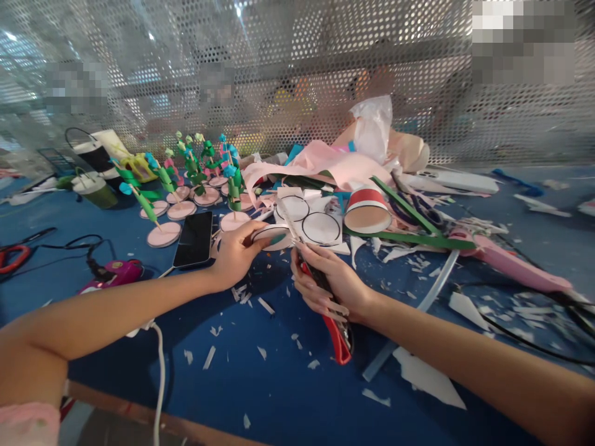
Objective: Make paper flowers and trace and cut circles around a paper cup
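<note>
Near the middle of the table, my left hand (235,254) pinches a small white paper disc (275,236) with a dark outline along its edge. My right hand (332,282) is wrapped round a red-handled cutting tool (338,337). The tool's metal end meets the right edge of the disc, and my fingers hide much of its body, so its exact kind is unclear. Just behind both hands lies white paper (320,228) with black circles drawn on it. A red-and-white paper cup (367,214) rests on its side to the right of this paper.
Several craft flowers on pink round bases (163,234) stand at the back left, near a black phone (194,238). A pink glue gun (520,263) and cords lie right. Pink sheets (320,162) are heaped before a perforated metal screen (297,74). Paper scraps litter the blue table (260,396).
</note>
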Demonstrator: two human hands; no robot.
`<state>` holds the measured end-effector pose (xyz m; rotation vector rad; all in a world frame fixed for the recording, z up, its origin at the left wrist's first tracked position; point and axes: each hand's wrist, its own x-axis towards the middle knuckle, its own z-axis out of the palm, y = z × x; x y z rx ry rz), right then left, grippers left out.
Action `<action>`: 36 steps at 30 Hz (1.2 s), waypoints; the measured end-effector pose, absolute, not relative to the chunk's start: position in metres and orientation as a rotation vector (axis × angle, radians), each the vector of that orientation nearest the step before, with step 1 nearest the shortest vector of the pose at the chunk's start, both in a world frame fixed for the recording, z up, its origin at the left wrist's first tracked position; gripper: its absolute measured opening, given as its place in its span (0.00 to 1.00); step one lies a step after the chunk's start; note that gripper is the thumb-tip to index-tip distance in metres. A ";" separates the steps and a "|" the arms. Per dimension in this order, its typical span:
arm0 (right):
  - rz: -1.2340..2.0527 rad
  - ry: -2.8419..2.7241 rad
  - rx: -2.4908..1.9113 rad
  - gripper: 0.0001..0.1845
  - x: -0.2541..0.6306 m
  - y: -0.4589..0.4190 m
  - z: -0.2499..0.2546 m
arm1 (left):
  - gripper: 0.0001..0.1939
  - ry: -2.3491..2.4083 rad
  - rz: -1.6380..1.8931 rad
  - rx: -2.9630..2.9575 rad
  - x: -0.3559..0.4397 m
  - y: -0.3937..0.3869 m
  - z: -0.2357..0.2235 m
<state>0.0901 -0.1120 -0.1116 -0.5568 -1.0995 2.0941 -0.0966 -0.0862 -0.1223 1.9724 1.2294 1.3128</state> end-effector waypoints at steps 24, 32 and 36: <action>2.051 -1.125 -0.607 0.12 0.088 -0.114 -0.113 | 0.09 1.201 1.350 1.955 -0.097 -0.086 -0.125; 2.051 -1.116 -0.579 0.12 0.088 -0.114 -0.114 | 0.05 1.185 1.356 2.022 -0.093 -0.089 -0.123; 2.040 -1.127 -0.563 0.12 0.088 -0.115 -0.114 | 0.05 1.180 1.267 2.093 -0.092 -0.094 -0.121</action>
